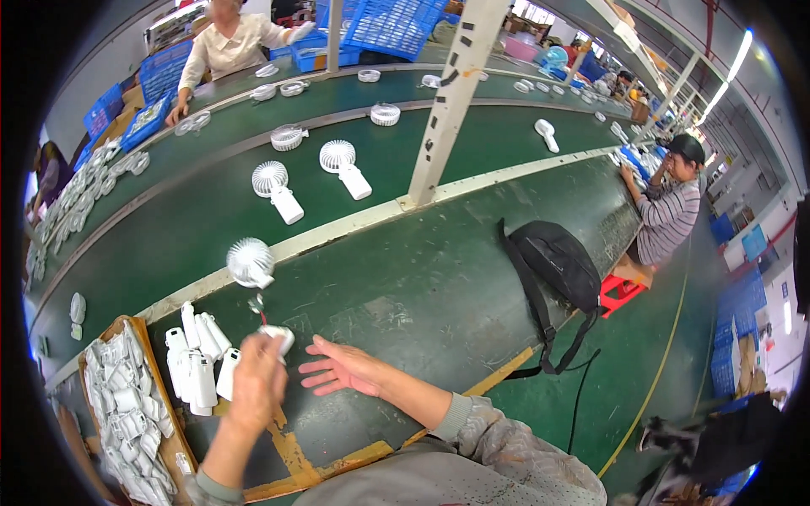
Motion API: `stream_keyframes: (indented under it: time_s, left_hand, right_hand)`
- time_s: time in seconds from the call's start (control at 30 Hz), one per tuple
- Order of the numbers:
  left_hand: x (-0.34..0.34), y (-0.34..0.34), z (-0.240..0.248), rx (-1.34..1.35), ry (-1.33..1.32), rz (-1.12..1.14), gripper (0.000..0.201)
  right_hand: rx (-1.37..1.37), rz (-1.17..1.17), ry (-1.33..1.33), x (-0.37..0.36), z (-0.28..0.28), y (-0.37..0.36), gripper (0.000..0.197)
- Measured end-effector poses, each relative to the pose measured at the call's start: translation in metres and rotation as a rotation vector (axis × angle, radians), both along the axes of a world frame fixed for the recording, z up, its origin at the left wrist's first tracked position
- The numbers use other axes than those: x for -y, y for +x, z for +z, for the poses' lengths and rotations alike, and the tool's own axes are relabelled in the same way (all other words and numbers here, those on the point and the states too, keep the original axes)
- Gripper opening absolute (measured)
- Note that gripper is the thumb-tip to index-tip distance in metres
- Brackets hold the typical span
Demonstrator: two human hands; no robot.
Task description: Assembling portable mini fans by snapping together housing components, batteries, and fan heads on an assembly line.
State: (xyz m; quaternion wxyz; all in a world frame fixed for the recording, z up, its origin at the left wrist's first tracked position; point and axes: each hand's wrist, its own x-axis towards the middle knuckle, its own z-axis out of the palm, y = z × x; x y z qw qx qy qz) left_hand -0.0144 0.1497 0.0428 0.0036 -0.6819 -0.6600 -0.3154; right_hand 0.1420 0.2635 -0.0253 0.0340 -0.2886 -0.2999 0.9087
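My left hand (pixel 257 384) is closed around a white fan handle piece (pixel 278 337) with a thin red wire poking up from its top. My right hand (pixel 342 368) lies flat and open on the green bench, fingers spread, just right of the left hand. A loose white fan head (pixel 251 262) sits on the bench edge a little beyond them. A cluster of white handle shells (pixel 197 363) lies to the left of my left hand.
A wooden tray (pixel 160 396) at lower left holds several white parts. Finished white handheld fans (pixel 276 189) (pixel 343 165) lie on the green conveyor belt. A black backpack (pixel 557 266) rests on the bench at right. A white post (pixel 451 93) rises mid-bench. Other people sit across and at right.
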Motion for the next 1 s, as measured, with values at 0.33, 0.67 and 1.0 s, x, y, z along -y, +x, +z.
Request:
stream_keyframes:
  time_s: [0.33, 0.67, 1.0]
  left_hand:
    - [0.011, 0.066, 0.010, 0.277, -0.262, -0.307, 0.037]
    - [-0.096, 0.077, -0.039, -0.032, -0.325, -0.077, 0.074]
    - [-0.051, 0.022, -0.025, 0.135, -0.397, 0.140, 0.072]
  right_hand:
    - [-0.212, 0.179, -0.018, 0.021, -0.034, 0.024, 0.027]
    - [-0.087, 0.397, 0.307, 0.044, -0.009, 0.036, 0.023]
    - [0.312, 0.400, 1.362, 0.010, 0.024, 0.082, 0.030]
